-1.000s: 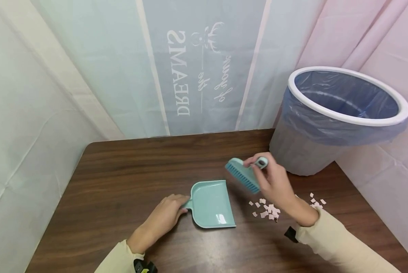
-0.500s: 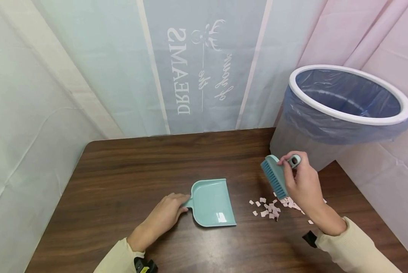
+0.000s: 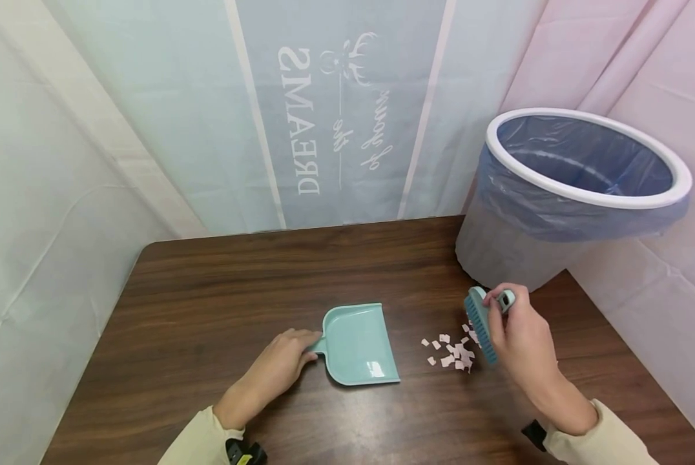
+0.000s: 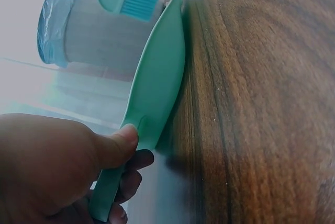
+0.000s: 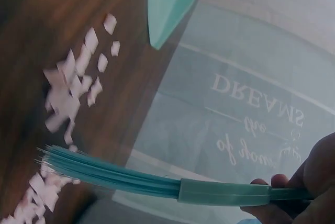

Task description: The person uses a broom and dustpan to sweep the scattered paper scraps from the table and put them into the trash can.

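Observation:
My left hand [image 3: 274, 367] holds the handle of a mint-green dustpan [image 3: 359, 345], thumb on top and fingers curled beneath, as the left wrist view shows. The pan lies on the table with its straight front edge facing right. My right hand [image 3: 524, 339] grips a small teal hand brush [image 3: 482, 323] by its handle, bristles pointing down and left. Small pale pink paper scraps [image 3: 455, 354] lie scattered between pan and brush. In the right wrist view the bristle tips [image 5: 52, 156] reach among the paper scraps, with more of them on the brush's other side.
A grey bin [image 3: 498, 252] with a white rim and blue liner stands at the table's back right. The dark wood table [image 3: 225, 284] meets a printed curtain [image 3: 347, 129] behind it. Pale sheets hang at both sides.
My right hand has carried the brush to the right and then lowered it beside the paper scraps. The left hand and dustpan have stayed in place.

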The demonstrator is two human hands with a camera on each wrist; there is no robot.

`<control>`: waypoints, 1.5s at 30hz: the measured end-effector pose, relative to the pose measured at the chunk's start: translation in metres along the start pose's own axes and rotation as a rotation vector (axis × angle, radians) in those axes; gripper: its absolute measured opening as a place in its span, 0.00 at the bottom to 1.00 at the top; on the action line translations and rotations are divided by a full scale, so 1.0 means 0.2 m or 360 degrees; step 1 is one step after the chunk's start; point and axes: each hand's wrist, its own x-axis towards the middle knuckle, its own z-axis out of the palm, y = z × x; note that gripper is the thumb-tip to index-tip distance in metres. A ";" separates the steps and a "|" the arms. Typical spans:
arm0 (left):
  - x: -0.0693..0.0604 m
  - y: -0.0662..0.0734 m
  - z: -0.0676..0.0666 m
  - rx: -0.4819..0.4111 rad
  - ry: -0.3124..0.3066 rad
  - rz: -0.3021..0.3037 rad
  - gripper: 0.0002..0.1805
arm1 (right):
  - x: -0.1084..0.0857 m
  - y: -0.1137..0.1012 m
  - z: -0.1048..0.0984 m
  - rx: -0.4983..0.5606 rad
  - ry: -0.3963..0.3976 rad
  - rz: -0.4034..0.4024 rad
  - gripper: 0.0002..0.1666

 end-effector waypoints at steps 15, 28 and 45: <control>-0.01 0.00 -0.01 -0.0001 -0.0003 0.0024 0.19 | -0.08 -0.07 0.12 -0.0026 -0.0110 0.0019 0.11; -0.01 0.01 -0.02 0.0002 -0.0017 0.0031 0.19 | -0.05 -0.14 0.21 0.0046 -0.0056 -0.0034 0.11; -0.01 0.00 -0.02 0.0013 -0.0057 0.0026 0.19 | 0.04 -0.22 0.28 0.0215 -0.0058 -0.0087 0.13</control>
